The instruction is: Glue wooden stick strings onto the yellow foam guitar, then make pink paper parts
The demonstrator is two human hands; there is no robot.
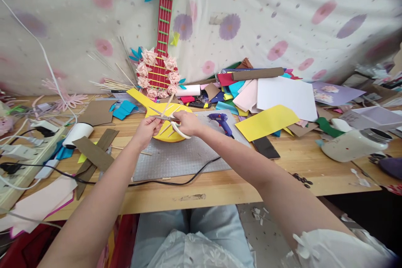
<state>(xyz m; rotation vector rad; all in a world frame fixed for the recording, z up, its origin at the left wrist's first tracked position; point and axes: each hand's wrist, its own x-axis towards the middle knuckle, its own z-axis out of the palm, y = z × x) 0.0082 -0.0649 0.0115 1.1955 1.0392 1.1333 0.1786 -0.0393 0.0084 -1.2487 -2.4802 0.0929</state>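
Note:
My right hand [186, 122] is closed round the white handles of a pair of scissors [169, 120], whose blades point left and stand apart over a yellow guitar-shaped foam piece [168, 134]. My left hand [148, 127] is pinched on thin wooden sticks [167, 106] that lie fanned across the yellow piece. The piece rests on a grey cutting mat [185, 157] on the wooden table [238, 184].
A blue glue gun [220, 120] lies on the mat, its black cord [176, 182] trailing left. A red paper guitar [160, 50] leans on the flowered cloth. Coloured foam sheets [266, 96] pile up at the right, a white jar [353, 144] beyond. Cardboard strips [94, 155] and power strips [28, 150] lie left.

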